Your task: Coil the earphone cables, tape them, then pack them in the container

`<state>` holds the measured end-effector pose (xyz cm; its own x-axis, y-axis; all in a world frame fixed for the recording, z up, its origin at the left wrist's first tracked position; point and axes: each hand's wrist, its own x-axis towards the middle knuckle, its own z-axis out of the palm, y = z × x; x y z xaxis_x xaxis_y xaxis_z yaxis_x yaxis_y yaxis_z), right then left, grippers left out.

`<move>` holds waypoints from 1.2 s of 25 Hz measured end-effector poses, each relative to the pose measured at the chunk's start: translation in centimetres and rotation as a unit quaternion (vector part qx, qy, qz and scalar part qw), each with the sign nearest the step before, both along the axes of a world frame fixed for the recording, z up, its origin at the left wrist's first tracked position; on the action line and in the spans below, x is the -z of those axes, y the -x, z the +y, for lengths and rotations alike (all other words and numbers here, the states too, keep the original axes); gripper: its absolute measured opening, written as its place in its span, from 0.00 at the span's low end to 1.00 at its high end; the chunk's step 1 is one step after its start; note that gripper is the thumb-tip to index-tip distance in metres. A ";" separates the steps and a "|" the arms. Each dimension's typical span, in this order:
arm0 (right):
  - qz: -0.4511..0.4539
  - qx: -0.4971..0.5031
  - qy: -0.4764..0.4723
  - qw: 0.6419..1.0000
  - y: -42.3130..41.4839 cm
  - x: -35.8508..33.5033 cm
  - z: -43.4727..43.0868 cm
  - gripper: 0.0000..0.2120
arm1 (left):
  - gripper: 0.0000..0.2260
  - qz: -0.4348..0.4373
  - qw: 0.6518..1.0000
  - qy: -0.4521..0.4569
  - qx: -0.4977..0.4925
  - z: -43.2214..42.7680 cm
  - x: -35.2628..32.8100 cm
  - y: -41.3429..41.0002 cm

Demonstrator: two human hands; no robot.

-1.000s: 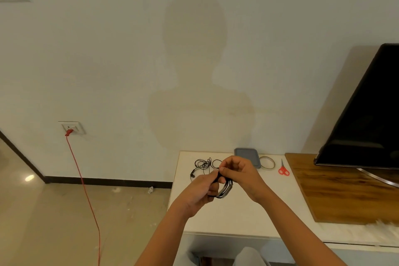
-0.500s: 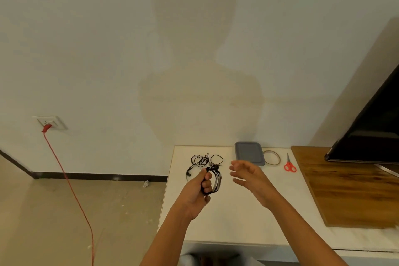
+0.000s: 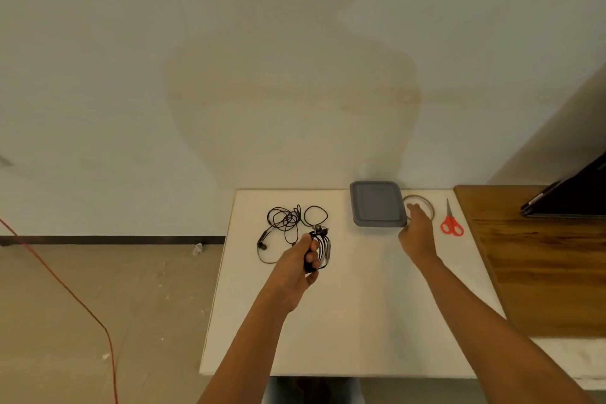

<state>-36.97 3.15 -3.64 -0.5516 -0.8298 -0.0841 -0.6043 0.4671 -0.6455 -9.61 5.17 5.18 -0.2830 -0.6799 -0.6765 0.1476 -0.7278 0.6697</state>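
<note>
In the left hand [image 3: 296, 264], over the middle of the white table [image 3: 360, 311], sits the coiled earphone cable [image 3: 324, 248]: fingers and thumb are curled tight round one side of the loops, and the earbud ends stick out at the top. The coil is untaped, so that grip is all that holds it. If the grip slackens, the loops will likely spring open and need rewinding. The right hand [image 3: 416, 234] is stretched out to the tape roll [image 3: 426, 200], fingers extended forward with the tips over its near rim. I can't tell if they touch it yet, and nothing looks pinched. The main risk is one-handed taping, since finding the tape end, pulling a length and cutting it all want a second hand, and that hand is busy with the coil. The tape could fold onto itself or catch a loose earbud lead. The roll lies just beside the grey lidded container [image 3: 377, 203], so a clumsy reach could nudge the box. The lid is still on and also needs a free hand later. The red scissors [image 3: 452, 225] lie just right of the roll, close enough to knock. The second, tangled earphone set [image 3: 288, 218] lies just beyond the left hand. If the coil is set down there, the cables could snag together.
</note>
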 end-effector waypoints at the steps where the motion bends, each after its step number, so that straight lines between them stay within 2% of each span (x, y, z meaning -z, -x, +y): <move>1: 0.014 -0.010 -0.019 1.000 0.9 1.2 -0.7 0.27 | 0.16 -0.004 1.000 -0.005 -0.001 -0.3 0.6 0.1; 3: 0.038 -0.016 -0.064 0.997 2.3 3.0 -1.5 0.26 | 0.16 -0.007 1.000 -0.013 -0.004 -0.6 1.4 0.2; 7: 0.152 -0.018 -0.097 0.983 2.5 3.9 -0.6 0.10 | 0.16 -0.012 1.000 -0.013 -0.001 -0.9 1.6 0.2; 9: 0.174 0.006 -0.101 0.980 1.8 3.4 0.6 0.07 | 0.16 -0.012 1.000 -0.010 0.002 -0.7 1.1 0.2; 11: 0.114 0.085 -0.059 0.988 0.3 2.1 2.1 0.07 | 0.16 -0.010 1.000 -0.005 0.004 -0.5 0.3 0.3; 14: -0.077 0.169 0.072 0.980 -2.9 -1.7 4.5 0.07 | 0.16 -0.017 1.000 0.009 0.005 0.1 -1.3 0.4; 17: -0.342 0.114 0.124 0.925 -6.6 -7.2 6.3 0.04 | 0.16 -0.032 0.999 0.031 0.002 1.0 -3.7 0.3; 20: -0.482 0.024 0.130 0.866 -10.2 -13.2 8.3 0.09 | 0.15 -0.067 0.996 0.066 -0.004 2.4 -7.0 0.1; 23: -0.516 -0.070 0.121 0.845 -13.1 -18.9 10.8 0.11 | 0.16 -0.088 0.990 0.107 -0.021 4.2 -10.8 -0.8; 26: -0.466 -0.154 0.120 0.863 -15.1 -23.3 13.5 0.13 | 0.21 -0.114 0.981 0.156 -0.025 6.5 -13.9 -2.1; 30: -0.415 -0.211 0.144 0.873 -17.2 -27.7 16.6 0.14 | 0.20 -0.100 0.976 0.189 -0.025 9.9 -17.5 -3.3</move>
